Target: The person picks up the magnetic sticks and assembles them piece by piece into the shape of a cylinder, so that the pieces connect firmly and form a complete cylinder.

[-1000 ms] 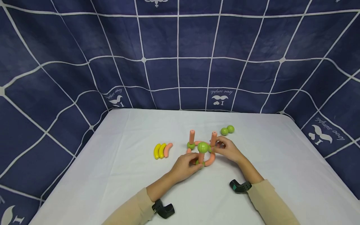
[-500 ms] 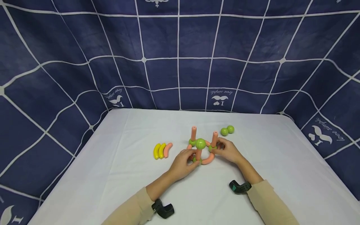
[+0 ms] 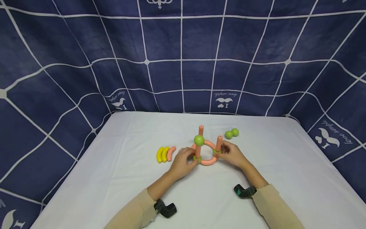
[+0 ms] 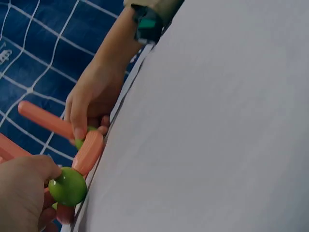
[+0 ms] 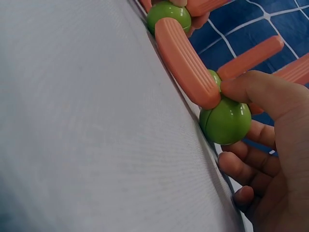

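A toy structure of curved salmon-pink rods point(image 3: 209, 162) forms a ring joined by green balls. Three straight pink rods stand up from it: a right one point(image 3: 219, 143), a far one point(image 3: 201, 130) and a near-left one point(image 3: 198, 151), which carries a green ball point(image 3: 199, 140) on top. At the ring's near-left, my left hand point(image 3: 181, 163) grips the lower green ball point(image 4: 67, 186) between thumb and fingers. Opposite it, my right hand point(image 3: 233, 155) pinches the right-hand green ball point(image 5: 226, 122), thumb on its upper side. The far joint is partly hidden behind the near-left upright.
Left of the structure lie two yellow curved pieces point(image 3: 162, 155) and one pink curved rod point(image 3: 171, 153). Two loose green balls point(image 3: 232, 133) sit behind my right hand. White cloth covers the table point(image 3: 137, 127); a blue checked curtain point(image 3: 197, 76) hangs around its back and sides.
Between both hands the structure has turned clockwise as seen from above. Its near-left joint and my left hand shifted left and away; the far upright moved right. My right hand has barely moved.
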{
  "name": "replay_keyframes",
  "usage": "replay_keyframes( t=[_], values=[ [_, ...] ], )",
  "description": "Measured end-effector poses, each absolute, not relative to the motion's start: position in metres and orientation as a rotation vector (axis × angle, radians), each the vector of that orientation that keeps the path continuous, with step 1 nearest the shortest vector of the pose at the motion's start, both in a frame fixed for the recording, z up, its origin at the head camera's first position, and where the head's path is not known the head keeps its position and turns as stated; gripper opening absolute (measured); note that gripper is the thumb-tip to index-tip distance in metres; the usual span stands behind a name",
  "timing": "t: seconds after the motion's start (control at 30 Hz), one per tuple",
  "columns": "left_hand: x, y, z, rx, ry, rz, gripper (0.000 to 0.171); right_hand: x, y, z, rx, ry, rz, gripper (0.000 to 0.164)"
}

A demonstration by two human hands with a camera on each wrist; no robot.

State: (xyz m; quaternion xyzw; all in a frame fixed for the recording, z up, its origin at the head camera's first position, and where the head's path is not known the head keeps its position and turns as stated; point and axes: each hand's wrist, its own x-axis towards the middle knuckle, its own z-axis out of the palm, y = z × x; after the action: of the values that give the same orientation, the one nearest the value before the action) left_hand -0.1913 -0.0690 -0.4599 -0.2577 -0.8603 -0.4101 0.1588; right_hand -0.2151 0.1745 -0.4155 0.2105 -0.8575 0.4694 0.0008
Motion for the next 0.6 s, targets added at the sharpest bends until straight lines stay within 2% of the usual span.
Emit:
replay_keyframes(
  t=[0.33,0.6],
  values=[
    [-0.204,-0.076,-0.456,-0.747,-2.513,-1.188,0.022,-0.239,0.186,-0.453,0.68,-2.661,1.494,0.026],
    [-0.213,-0.08,-0.454,-0.728,-2.561,-1.23,0.024,-0.237,0.187,-0.456,0.688,-2.656,1.506,0.028]
  ],
)
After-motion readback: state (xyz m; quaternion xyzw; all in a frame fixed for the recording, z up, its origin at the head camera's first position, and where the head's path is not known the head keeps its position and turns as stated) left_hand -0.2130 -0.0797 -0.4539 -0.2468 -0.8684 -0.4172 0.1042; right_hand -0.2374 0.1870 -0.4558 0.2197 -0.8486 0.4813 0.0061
